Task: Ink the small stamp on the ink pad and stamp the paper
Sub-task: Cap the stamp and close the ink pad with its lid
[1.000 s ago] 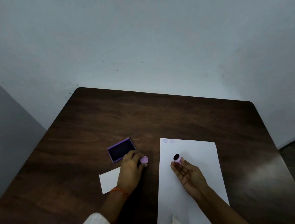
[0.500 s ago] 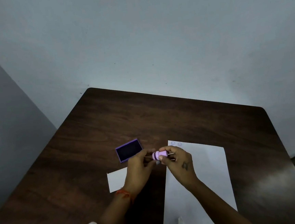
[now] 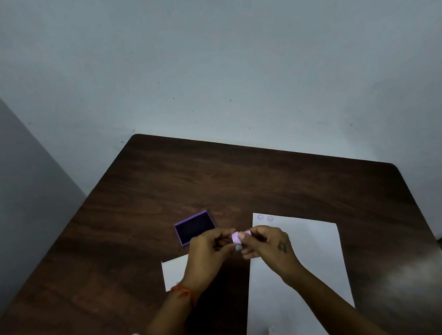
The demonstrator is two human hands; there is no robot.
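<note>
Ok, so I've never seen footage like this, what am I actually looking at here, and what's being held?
There is no machine: a person wears a camera on the head, looking down at their own two bare hands. The left hand and right hand meet over a dark brown wooden table, pinching a small pink plastic stamp between them. On the table lie an open purple ink pad, a large white paper sheet bearing two faint round marks, and a smaller white card.
</note>
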